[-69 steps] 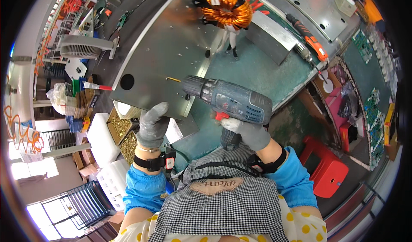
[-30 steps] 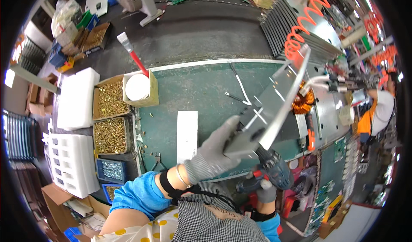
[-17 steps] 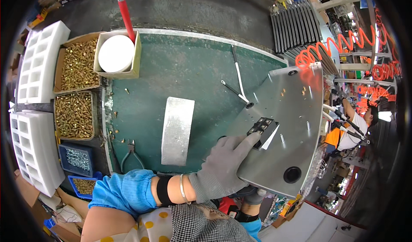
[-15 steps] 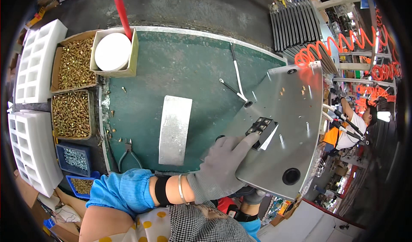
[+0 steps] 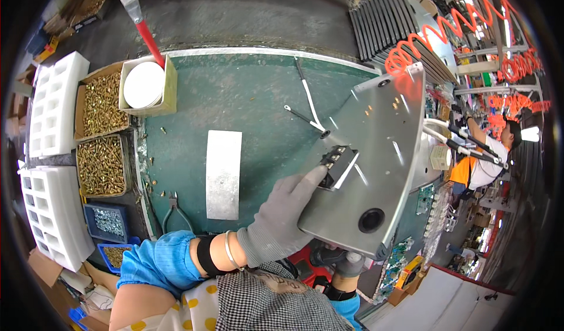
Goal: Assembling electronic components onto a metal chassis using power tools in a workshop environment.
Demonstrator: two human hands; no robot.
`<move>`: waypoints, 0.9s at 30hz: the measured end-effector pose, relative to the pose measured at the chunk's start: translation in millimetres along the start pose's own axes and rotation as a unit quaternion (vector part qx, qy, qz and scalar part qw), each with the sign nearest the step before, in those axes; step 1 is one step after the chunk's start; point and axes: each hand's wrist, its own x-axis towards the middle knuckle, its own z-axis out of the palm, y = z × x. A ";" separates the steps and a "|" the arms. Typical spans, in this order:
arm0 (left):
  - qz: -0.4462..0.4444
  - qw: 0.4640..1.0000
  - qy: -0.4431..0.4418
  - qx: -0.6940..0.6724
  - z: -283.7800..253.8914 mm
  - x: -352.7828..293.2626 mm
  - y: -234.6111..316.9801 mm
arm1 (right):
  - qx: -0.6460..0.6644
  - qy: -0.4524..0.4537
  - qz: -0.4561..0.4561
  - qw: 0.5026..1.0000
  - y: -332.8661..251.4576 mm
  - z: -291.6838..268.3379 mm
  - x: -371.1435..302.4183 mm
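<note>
My left hand point(image 5: 279, 216), in a grey glove, reaches across the near left edge of a shiny metal panel point(image 5: 382, 172). Its fingertips grip the near end of a black terminal block point(image 5: 336, 160) with metal contacts; a white strip shows along the block's side. Upright studs and a black grommet point(image 5: 371, 220) are on the panel, with several small brass-coloured pieces at its far end. White cables with black ends point(image 5: 310, 99) come out at its far left side. My right hand point(image 5: 349, 264), also gloved, is low beside the panel's near edge, next to a dark object; its fingers are mostly hidden.
A pale metal plate point(image 5: 223, 175) and pliers point(image 5: 174, 213) lie on the green table mat point(image 5: 264, 172). Bins of brass fasteners point(image 5: 103, 165), white foam trays point(image 5: 56, 219) and a box with a white tub point(image 5: 144, 84) line the left. An orange coiled hose point(image 5: 405, 55) hangs right; a co-worker point(image 5: 493, 155) stands beyond.
The view has shifted. The metal panel's near end sits higher and more tilted, and more shows beneath its right side. My left hand stays on the terminal block.
</note>
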 end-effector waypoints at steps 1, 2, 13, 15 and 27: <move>0.018 1.000 0.003 0.003 -1.1 -0.1 -0.8 | 0.005 0.003 -0.006 1.000 -0.3 9.1 6.4; 0.024 1.000 -0.006 0.008 -2.0 -0.6 -1.0 | 0.011 0.008 -0.013 1.000 -2.2 18.9 15.4; 0.057 0.992 -0.023 0.111 -1.6 -7.7 -4.3 | 0.087 -0.058 -0.047 0.993 -19.3 59.4 12.7; 0.043 0.991 -0.036 0.120 -1.4 -11.1 -3.0 | 0.076 -0.075 -0.047 0.993 -20.5 57.7 12.6; -0.075 0.987 -0.033 0.141 -1.6 -20.6 -5.3 | 0.120 -0.074 -0.073 0.987 -15.3 51.8 18.1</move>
